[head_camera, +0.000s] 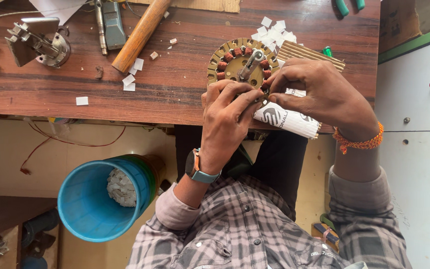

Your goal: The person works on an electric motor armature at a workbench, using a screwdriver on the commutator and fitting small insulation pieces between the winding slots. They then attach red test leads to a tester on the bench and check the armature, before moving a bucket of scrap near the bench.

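Seen from above, a person in a checked shirt works at the near edge of a dark wooden bench. Both hands meet over a round motor stator, a brass-coloured disc ringed with reddish copper coils and a metal shaft standing at its centre, lying on the bench towards the right. The left hand, with a watch on its wrist, curls its fingers together against the stator's near rim. The right hand, with an orange thread band at the wrist, pinches thumb and forefinger at the same near-right spot of the rim; what sits between them is too small to tell. A rolled white paper sheet lies under the hands. Small white paper scraps lie scattered just beyond the stator. A wooden hammer handle lies far left of it, and a metal fixture further left. Below the bench, a blue bucket holds white scraps.
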